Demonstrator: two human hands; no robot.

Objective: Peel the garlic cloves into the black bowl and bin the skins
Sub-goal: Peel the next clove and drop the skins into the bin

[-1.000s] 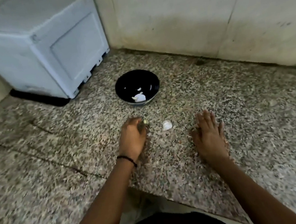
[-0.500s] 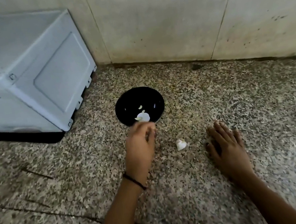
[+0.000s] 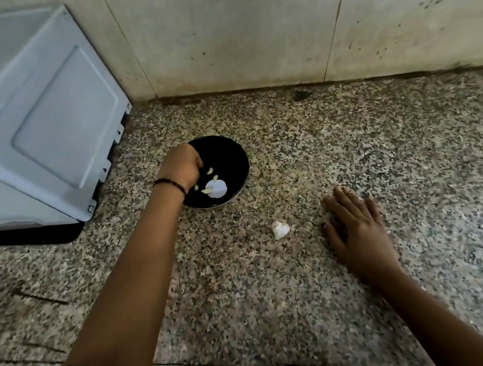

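Your left hand hangs over the left rim of the black bowl, fingers curled downward into it. The fingertips are hidden, so you cannot tell whether they pinch anything. A thin dark bracelet circles that wrist. Your right hand lies flat on the counter with its fingers straight and slightly spread, holding nothing.

Inside the bowl you have four small pale garlic cloves, loosely scattered near your left fingers, and one larger white lump lying against the near side. One more white garlic piece sits on the counter between the bowl and your right hand, just beside the thumb but apart from it.

The counter is speckled granite, with a dark crack line at the near left. One grey plastic box stands at the left on a black mat, near the bowl. Behind runs a wall of pale, stained tiles.
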